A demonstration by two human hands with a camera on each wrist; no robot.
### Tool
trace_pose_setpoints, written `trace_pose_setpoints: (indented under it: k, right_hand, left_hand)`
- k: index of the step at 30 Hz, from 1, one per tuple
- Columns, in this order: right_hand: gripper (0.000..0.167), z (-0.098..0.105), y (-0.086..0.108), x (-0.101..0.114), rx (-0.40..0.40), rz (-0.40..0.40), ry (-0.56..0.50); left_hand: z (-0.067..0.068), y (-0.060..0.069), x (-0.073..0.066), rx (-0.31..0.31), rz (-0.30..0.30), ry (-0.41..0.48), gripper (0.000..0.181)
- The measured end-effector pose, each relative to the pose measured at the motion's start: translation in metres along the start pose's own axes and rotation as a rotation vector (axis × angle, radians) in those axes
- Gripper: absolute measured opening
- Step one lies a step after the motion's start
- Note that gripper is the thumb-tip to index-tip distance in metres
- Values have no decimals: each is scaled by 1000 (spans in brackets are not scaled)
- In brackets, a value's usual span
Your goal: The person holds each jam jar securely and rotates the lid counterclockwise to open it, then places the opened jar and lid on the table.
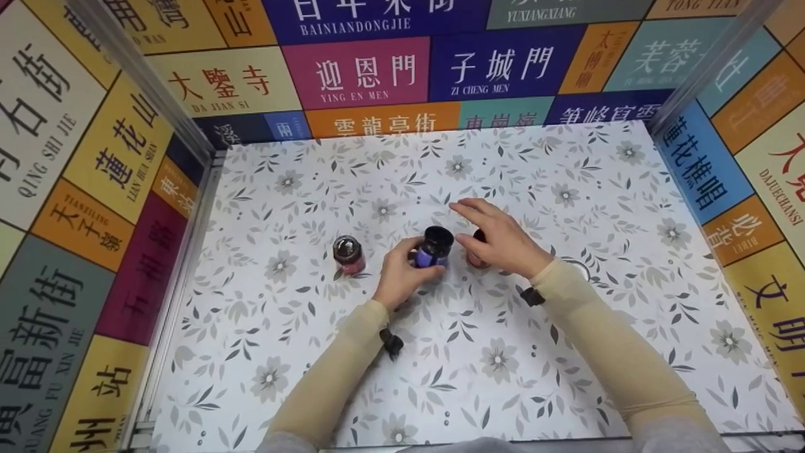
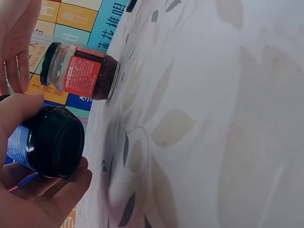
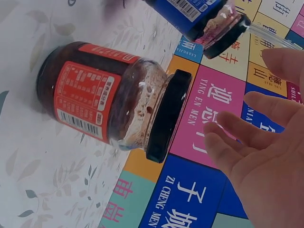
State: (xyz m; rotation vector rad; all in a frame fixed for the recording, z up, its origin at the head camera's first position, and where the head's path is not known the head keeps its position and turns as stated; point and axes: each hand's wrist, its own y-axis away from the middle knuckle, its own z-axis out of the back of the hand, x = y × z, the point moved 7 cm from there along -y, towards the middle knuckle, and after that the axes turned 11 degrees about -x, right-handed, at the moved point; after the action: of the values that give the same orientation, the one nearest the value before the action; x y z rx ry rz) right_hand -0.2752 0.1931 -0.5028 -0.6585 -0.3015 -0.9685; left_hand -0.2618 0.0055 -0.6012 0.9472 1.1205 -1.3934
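My left hand [image 1: 402,270] [image 2: 42,190] grips a blue-labelled glass jar [image 1: 431,248] [image 2: 19,142] [image 3: 183,12] with a black lid [image 3: 227,37], thumb on one side and fingers on the other. In the left wrist view its dark base appears raised off the table. To its right stands an upright red-labelled jar [image 1: 476,257] [image 2: 81,72] [image 3: 88,97] with a black lid, partly hidden in the head view by my right hand [image 1: 503,242] [image 3: 270,156]. That hand hovers beside this jar's lid, fingers spread and holding nothing.
Another dark-lidded jar [image 1: 349,255] with a reddish label stands left of my left hand. A round, pale-rimmed object [image 1: 577,269] lies partly behind my right forearm. The leaf-patterned table [image 1: 497,358] is bordered by walls of coloured panels [image 1: 358,72].
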Motion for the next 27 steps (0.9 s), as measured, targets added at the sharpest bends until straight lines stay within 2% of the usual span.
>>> trace_pose_setpoints:
  k: [8, 27]
  right_hand:
    - [56, -3, -2, 4, 3, -6, -42]
    - [50, -8, -1, 6, 12, -13, -105]
  left_hand:
    - [0, 4, -10, 8, -60, -56, 65]
    - [-1, 13, -30, 26, -109, -85, 65]
